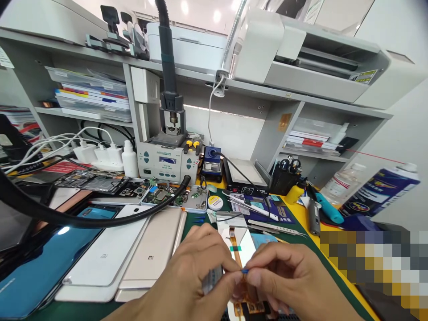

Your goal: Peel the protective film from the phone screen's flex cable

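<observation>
My left hand (192,274) and my right hand (287,278) meet low in the middle of the view, fingertips pinched together on a tiny blue piece (245,270). Under them lies a phone screen panel (239,240) with an orange flex cable (236,252) running down its back toward my fingers. The lower end of the panel and cable is hidden behind my hands. My left fingers also rest against something pale and flat that I cannot make out.
Several phones and back covers (107,256) lie at left. A rework station (165,162) with a black hose (67,218) stands behind. Tweezers (277,226), a solder tin (216,203), a tool cup (284,178) and bottles (377,189) are at right; shelves above.
</observation>
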Tool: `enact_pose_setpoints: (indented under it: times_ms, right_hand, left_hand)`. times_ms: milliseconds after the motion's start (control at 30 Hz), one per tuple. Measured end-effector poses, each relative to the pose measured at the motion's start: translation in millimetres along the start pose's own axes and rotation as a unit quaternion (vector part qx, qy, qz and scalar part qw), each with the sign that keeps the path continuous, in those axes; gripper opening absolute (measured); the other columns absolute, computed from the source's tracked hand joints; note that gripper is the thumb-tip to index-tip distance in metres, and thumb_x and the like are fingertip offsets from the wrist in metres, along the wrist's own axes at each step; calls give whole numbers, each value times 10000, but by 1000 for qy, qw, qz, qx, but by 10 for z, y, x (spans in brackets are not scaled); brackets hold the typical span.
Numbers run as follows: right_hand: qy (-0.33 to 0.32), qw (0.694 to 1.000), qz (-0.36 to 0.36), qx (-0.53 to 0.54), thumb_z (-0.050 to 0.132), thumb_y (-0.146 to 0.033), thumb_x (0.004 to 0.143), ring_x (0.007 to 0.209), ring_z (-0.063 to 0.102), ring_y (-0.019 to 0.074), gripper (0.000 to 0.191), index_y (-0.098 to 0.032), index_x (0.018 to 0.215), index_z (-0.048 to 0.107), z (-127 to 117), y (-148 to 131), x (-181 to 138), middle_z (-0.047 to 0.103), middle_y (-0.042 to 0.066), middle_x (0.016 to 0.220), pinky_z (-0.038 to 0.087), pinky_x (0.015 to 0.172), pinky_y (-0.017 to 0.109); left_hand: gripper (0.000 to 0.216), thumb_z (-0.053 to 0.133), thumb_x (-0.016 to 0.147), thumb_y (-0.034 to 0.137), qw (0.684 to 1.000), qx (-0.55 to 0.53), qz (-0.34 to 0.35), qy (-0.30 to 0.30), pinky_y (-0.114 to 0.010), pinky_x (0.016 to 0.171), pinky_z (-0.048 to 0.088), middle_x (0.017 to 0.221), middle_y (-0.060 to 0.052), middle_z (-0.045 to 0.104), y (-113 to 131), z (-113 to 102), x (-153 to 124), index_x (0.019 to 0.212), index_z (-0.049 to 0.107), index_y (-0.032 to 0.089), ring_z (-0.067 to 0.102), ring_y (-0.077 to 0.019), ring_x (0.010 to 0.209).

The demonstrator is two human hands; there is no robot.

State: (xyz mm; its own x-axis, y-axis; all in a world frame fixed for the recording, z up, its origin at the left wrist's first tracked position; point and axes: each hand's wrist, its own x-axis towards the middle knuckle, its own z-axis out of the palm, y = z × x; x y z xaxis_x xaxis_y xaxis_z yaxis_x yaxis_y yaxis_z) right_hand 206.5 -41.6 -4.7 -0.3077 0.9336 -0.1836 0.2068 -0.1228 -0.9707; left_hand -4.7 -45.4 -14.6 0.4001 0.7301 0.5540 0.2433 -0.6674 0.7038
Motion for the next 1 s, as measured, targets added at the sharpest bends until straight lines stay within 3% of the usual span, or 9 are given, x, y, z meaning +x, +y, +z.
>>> enact_pose_setpoints:
  times_ms: [133, 233, 433, 533, 667, 1000]
  right_hand:
    - [-12, 1000, -26, -6, 849, -389, 723, 463, 568, 86, 267, -157, 761, 722, 8, -10, 9, 690, -1, 637, 506, 439, 195]
    - [-17, 998, -52, -6, 821, -337, 772, 528, 629, 105, 203, -165, 769, 713, 13, -28, 19, 714, 4, 662, 524, 497, 201]
    - [-67, 997, -27, 8, 752, -381, 834, 435, 624, 134, 231, -191, 914, 649, -2, -178, 62, 755, 25, 709, 493, 381, 228]
    - [-68, 997, -30, 18, 761, -362, 830, 421, 603, 108, 222, -187, 930, 668, 5, -260, 154, 725, -14, 620, 464, 391, 192]
    - [-54, 997, -40, 39, 768, -360, 816, 391, 575, 72, 220, -166, 885, 689, 29, -226, 308, 661, -54, 517, 399, 401, 157]
    - [-47, 995, -45, 82, 787, -312, 778, 457, 586, 74, 245, -156, 896, 639, 94, -44, 282, 674, -32, 633, 414, 435, 166]
  left_hand:
    - [205, 562, 833, 82, 997, -27, -73, -25, -337, 727, 425, 702, -24, 639, 110, -68, 36, 702, 691, 172, 556, -186, 772]
    - [200, 575, 845, 121, 995, -45, -90, -24, -327, 722, 420, 699, -17, 630, 113, -90, 37, 686, 682, 177, 562, -183, 780]
    - [259, 543, 935, 367, 982, -78, -174, 8, -304, 672, 397, 766, -8, 570, -7, -128, -31, 769, 651, 201, 533, -167, 740]
    - [301, 523, 943, 440, 973, -85, -215, 24, -292, 661, 386, 758, 3, 549, -21, -131, -41, 782, 627, 208, 508, -157, 710]
    - [334, 552, 921, 475, 970, -86, -226, 32, -274, 638, 379, 719, 6, 541, -29, -123, -14, 746, 643, 206, 500, -149, 680]
    - [187, 671, 819, 394, 963, -110, -222, 102, -232, 550, 350, 714, 18, 549, -179, 56, -15, 770, 657, 215, 479, -120, 597]
